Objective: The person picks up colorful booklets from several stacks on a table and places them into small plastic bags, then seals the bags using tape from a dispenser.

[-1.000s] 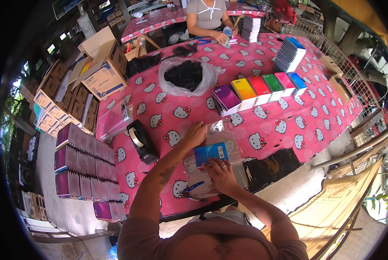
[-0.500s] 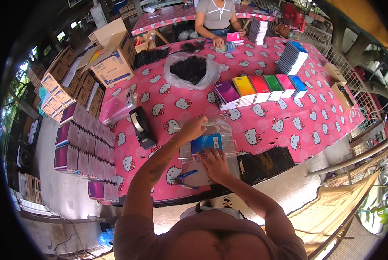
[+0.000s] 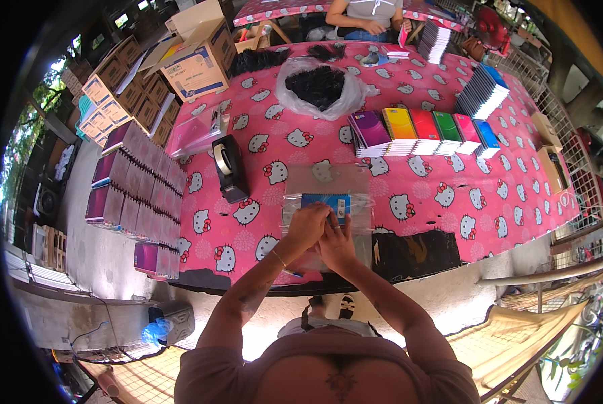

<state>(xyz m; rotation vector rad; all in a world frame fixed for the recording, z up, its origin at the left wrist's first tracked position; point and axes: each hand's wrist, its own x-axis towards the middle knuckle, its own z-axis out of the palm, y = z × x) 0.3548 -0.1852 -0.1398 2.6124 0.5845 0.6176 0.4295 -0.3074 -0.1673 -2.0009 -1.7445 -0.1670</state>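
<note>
A blue spiral notebook [image 3: 342, 202] lies in clear plastic [image 3: 362, 210] on the table in front of me. My left hand [image 3: 307, 225] is over its lower left part, fingers closed and fingertips together; what they pinch is hidden. Beside it, touching its fingertips, my right hand [image 3: 335, 244] rests on the notebook's lower edge with fingers stretched out. More clear plastic [image 3: 325, 176] spreads beyond the notebook. A blue-handled tool [image 3: 292, 273] shows partly beside my left wrist.
A black tape dispenser [image 3: 231, 176] stands left of the plastic. Purple notebook stacks [image 3: 140, 178] line the left edge. Coloured notebooks [image 3: 422, 128] stand in a row beyond, near a bag of black spirals [image 3: 315, 87]. Cartons [image 3: 197, 64] sit far left; a person [image 3: 369, 20] works opposite.
My left hand has come down from the plastic above the notebook to meet my right hand at its lower part. Across the table, the other person's hand has left the table. My view has shifted.
</note>
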